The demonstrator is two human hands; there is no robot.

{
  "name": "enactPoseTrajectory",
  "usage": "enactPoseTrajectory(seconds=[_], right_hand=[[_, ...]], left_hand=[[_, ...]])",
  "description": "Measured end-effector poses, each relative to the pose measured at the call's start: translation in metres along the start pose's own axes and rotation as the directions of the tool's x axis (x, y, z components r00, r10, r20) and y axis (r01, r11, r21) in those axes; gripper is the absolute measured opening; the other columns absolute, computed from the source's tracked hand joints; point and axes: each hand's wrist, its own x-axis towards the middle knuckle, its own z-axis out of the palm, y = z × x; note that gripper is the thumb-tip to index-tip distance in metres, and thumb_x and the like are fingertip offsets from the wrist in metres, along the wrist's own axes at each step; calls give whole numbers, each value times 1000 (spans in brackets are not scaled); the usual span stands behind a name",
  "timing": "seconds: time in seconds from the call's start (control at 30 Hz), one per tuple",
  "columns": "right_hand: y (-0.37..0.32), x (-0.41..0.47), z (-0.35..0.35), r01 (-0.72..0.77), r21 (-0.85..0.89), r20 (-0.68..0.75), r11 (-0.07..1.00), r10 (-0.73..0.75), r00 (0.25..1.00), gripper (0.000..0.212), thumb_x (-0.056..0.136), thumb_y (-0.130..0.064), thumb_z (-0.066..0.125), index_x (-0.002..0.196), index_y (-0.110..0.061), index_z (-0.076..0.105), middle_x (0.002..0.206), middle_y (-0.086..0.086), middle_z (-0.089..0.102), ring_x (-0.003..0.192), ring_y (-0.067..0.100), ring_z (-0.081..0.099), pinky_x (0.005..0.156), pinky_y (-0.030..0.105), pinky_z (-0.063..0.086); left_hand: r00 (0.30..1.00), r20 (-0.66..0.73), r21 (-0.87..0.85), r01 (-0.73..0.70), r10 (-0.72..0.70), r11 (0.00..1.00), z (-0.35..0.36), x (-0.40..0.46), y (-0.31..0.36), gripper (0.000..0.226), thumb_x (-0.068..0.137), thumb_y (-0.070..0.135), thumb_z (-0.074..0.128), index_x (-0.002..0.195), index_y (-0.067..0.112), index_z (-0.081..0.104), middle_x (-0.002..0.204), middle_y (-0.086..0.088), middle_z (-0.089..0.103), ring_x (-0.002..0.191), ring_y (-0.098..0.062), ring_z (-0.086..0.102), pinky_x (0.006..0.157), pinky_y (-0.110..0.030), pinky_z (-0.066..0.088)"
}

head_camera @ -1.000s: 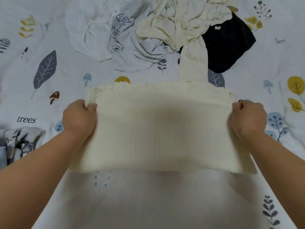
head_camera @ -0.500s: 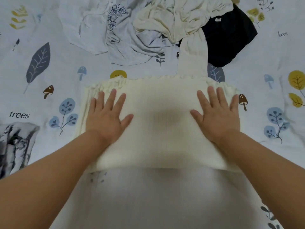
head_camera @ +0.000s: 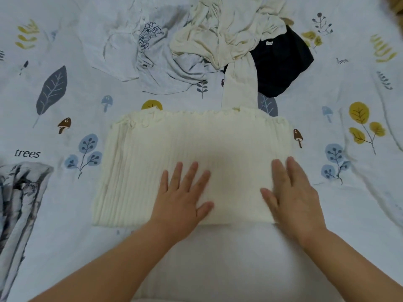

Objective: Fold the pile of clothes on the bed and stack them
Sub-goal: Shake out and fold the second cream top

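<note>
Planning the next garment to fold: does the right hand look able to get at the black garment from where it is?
Probably yes. The right hand lies flat on the cream ribbed top, holding nothing. The black garment lies beyond it, partly under a cream garment, its right side exposed.

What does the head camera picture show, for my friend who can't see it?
Two hands, left hand and right hand, press flat on a folded cream top on a leaf-print bed sheet. Behind it lies a pile of clothes not yet folded, including a black garment.

Both hands, left (head_camera: 182, 200) and right (head_camera: 293, 192), lie flat, fingers straight.
</note>
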Motion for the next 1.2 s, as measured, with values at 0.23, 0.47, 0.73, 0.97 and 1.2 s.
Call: enactPoseTrajectory(seconds=[0.23, 0.47, 0.73, 0.97, 1.2], right_hand=[[-6, 20, -30, -470, 607, 216, 641, 436, 874, 40, 80, -19, 66, 115, -4, 53, 96, 6, 57, 86, 24, 54, 74, 31, 42], [-55, 17, -81, -284, 698, 165, 657, 239, 957, 43, 75, -9, 70, 106, -22, 44, 85, -11, 50, 73, 8, 51, 56, 27, 39], [-186, -12, -86, 80, 284, -57, 956, -66, 996, 39, 79, -11, 56, 111, -24, 39, 86, -3, 46, 79, 26, 50, 65, 27, 31], [-243, -29, -43, 383, 220, 69, 897, -406, 911, 48, 89, -7, 50, 133, -14, 33, 115, 8, 50, 102, 24, 53, 76, 29, 39], [-210, -3, -43, 182, 427, -134, 886, -137, 982, 41, 93, -26, 46, 134, -22, 49, 135, 3, 51, 125, 19, 37, 99, 25, 25]], left_hand=[[997, 70, -121, -8, 17, 993, -33, -5, -1, 60, 98, 46, 25, 150, 26, 2, 158, 1, -6, 145, -21, -6, 116, -40, 0], [989, -64, -583, 71, -133, 809, -71, -17, -22, 43, 97, 28, 44, 139, 22, 40, 144, 4, 40, 121, -10, 43, 96, -14, 27], [958, 132, -982, 161, -254, 99, -128, 2, -56, 33, 97, 45, 34, 103, 27, 62, 104, 6, 68, 89, -12, 66, 79, -32, 52], [935, 246, -947, 288, -253, 143, -131, 15, -102, 41, 77, 7, 71, 115, 15, 56, 103, -12, 68, 91, -28, 68, 82, -42, 55], [864, -56, -795, 265, -501, 545, -107, 15, -130, 51, 84, 2, 59, 132, 15, 46, 118, -8, 59, 103, -25, 57, 94, -37, 45]])
